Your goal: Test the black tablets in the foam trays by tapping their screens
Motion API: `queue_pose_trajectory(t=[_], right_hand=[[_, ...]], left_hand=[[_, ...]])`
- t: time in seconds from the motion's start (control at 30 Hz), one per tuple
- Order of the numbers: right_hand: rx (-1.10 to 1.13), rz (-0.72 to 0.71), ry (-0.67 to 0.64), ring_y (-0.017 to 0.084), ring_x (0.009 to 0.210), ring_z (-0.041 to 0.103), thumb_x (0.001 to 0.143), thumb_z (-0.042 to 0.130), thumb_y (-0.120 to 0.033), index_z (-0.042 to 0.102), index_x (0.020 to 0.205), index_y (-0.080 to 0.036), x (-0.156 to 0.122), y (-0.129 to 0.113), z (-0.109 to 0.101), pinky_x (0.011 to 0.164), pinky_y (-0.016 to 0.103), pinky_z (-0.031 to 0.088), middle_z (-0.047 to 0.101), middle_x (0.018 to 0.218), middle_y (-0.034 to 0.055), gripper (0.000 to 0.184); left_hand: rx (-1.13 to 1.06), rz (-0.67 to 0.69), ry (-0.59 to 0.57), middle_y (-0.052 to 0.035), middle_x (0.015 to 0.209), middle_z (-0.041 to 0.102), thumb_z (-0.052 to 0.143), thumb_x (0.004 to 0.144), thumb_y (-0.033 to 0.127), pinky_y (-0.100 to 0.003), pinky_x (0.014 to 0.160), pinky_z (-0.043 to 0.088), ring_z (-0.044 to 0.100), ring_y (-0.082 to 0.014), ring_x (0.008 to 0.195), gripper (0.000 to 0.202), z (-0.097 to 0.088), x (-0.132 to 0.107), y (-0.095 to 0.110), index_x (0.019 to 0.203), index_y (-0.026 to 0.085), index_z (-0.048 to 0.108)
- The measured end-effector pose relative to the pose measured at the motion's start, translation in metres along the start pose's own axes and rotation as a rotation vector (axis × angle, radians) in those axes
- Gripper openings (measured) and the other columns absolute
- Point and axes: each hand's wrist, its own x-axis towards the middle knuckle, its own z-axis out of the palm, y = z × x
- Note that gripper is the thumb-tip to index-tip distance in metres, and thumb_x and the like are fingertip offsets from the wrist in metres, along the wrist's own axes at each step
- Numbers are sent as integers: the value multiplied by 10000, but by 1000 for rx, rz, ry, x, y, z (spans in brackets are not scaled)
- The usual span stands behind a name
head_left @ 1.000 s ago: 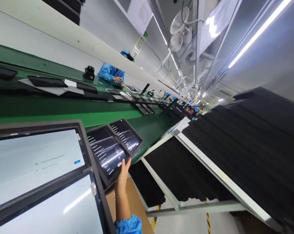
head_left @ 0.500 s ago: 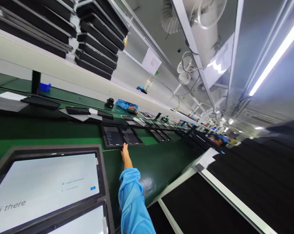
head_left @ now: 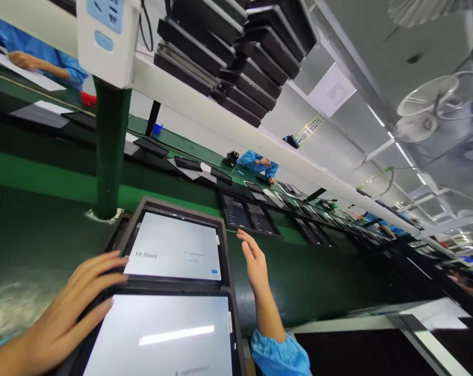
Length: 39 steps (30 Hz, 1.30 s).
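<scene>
A dark tray lies in front of me with two lit tablets in it. The upper tablet reads "Hi there"; the lower tablet has a white screen with a lamp's reflection. My left hand is at the tray's left side, fingers stretched out over its edge and close to both screens. My right hand is held just off the tray's right side, fingers extended and nothing in them. Beyond its fingertips sits another tray with two dark-screened tablets.
A green post rises left of the near tray. Overhead runs a white shelf bearing stacked black trays and a power socket. Across the bench, co-workers in blue sleeves work among more tablets and papers.
My right hand has come back from the farther tray to the near tray's right side. My left hand has entered at the left. The view has swung left.
</scene>
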Motion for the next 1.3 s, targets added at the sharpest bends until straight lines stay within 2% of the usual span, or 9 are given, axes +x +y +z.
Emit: queue_pose_trajectory(t=[0.17, 0.37, 0.47, 0.6, 0.8, 0.97, 1.1, 1.23, 1.3], right_hand=[[-274, -198, -252, 289, 1529, 242, 990, 481, -425, 698, 1253, -323, -30, -82, 19, 1227, 584, 230, 497, 1525, 11, 355], [-385, -51, -229, 307, 1556, 130, 1022, 366, -428, 696, 1248, -222, 4, -65, 62, 1236, 579, 177, 430, 1575, 59, 450], [-392, -52, -179, 290, 1551, 157, 1021, 356, -426, 696, 1233, -207, 8, -58, 68, 1237, 547, 202, 456, 1558, 74, 456], [-467, -61, -239, 314, 1552, 142, 1018, 355, -477, 666, 1288, -245, 2, -56, 67, 1223, 586, 197, 388, 1602, 46, 473], [-380, -8, -261, 274, 1568, 43, 991, 418, -494, 486, 1471, -309, -8, -57, 58, 1243, 551, 154, 219, 1671, 3, 519], [-304, 56, -471, 303, 1551, -127, 755, 768, -425, 60, 1612, -334, -19, -58, 47, 1234, 598, 60, -38, 1696, 19, 1115], [-170, 103, -426, 260, 1562, -77, 798, 714, -416, 47, 1612, -338, -19, -51, 44, 1254, 534, 54, -15, 1697, -3, 1055], [-39, 178, -310, 215, 1569, 28, 871, 627, -458, 109, 1607, -340, -19, -46, 47, 1268, 483, 76, 74, 1696, -15, 908], [-27, 181, -267, 219, 1568, 69, 873, 636, -475, 190, 1594, -337, -26, -49, 47, 1269, 486, 97, 143, 1687, -8, 859]], left_hand=[[142, 124, -57, -12, 1521, 457, 378, 983, 453, -529, 1230, 278, 314, -300, 1468, 430, 2, 82, -13, 1323, 317, 606], [341, 101, -160, -28, 1605, 328, 251, 1016, 492, -655, 1215, 172, 183, -337, 1521, 529, 6, 124, -25, 1294, 261, 639], [338, 118, -119, -59, 1635, 248, 286, 1011, 510, -657, 1211, 174, 158, -345, 1526, 549, 8, 124, -28, 1416, 228, 528], [198, 159, 112, -70, 1649, 211, 361, 1012, 441, -598, 1227, 193, 149, -316, 1531, 592, 7, 110, -26, 1567, 279, 234], [61, 363, 73, -54, 1554, 401, 429, 985, 275, -536, 1236, 219, 252, -296, 1502, 427, -3, 86, -19, 1408, 298, 475], [38, 442, 39, -72, 1523, 445, 509, 937, 244, -545, 1204, 299, 309, -309, 1477, 448, -7, 78, -21, 1384, 274, 490], [55, 481, 81, -68, 1481, 504, 535, 906, 225, -538, 1189, 334, 348, -316, 1456, 390, -8, 77, -22, 1290, 257, 595], [106, 550, -84, -4, 1463, 533, 465, 943, 225, -551, 1220, 263, 370, -296, 1447, 264, -11, 82, -19, 987, 260, 723], [109, 554, -97, 3, 1484, 511, 448, 949, 230, -554, 1223, 251, 374, -298, 1446, 284, -12, 84, -18, 1025, 272, 718]])
